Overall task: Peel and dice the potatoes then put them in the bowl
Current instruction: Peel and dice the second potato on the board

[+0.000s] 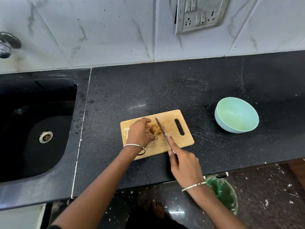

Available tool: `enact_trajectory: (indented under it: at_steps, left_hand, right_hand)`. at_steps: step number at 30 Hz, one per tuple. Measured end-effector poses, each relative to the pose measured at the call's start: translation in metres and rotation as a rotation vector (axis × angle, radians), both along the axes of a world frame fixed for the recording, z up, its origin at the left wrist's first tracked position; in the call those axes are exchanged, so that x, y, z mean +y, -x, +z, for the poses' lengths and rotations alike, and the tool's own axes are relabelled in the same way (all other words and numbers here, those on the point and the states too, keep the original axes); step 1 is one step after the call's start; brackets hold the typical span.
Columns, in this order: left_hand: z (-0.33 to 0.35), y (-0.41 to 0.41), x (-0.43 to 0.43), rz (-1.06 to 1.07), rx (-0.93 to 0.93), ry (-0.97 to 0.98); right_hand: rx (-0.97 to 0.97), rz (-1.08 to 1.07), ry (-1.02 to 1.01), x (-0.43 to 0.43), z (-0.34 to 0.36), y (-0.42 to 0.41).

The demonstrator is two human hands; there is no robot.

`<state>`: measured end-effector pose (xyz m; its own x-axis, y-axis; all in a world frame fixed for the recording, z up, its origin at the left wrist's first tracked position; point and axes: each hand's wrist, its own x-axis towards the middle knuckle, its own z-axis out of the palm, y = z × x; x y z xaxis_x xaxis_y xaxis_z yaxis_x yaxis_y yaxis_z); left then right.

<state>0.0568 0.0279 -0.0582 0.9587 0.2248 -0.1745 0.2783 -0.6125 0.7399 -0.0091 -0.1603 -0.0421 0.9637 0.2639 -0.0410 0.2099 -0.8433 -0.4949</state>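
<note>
A brown potato (155,129) lies in the middle of the wooden cutting board (186,140) on the black counter. My left hand (140,132) curls over its left side and holds it down. My right hand (184,164) grips the handle of a knife (160,127), whose blade lies across the potato's right side. A few pale potato pieces (126,131) lie at the board's left edge, partly hidden by my left hand. The light green bowl (236,115) stands on the counter to the right of the board, with nothing visible inside.
A black sink (35,129) with a metal drain takes up the left, a tap (7,44) above it. A socket panel (200,14) is on the tiled wall. Below the counter's front edge stands a green-lined bin (222,195); my bare foot (158,207) is on the floor.
</note>
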Motion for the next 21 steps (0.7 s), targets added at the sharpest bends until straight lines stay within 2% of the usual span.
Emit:
enact_trajectory:
  at_steps: [14, 21]
  left_hand:
    - [0.002, 0.007, -0.002, 0.018, -0.074, 0.027]
    - [-0.001, 0.018, -0.004, 0.019, -0.213, -0.137]
  right_hand:
    - [0.005, 0.021, -0.027, 0.009, -0.011, 0.000]
    - [0.002, 0.028, -0.033, 0.010, -0.014, 0.000]
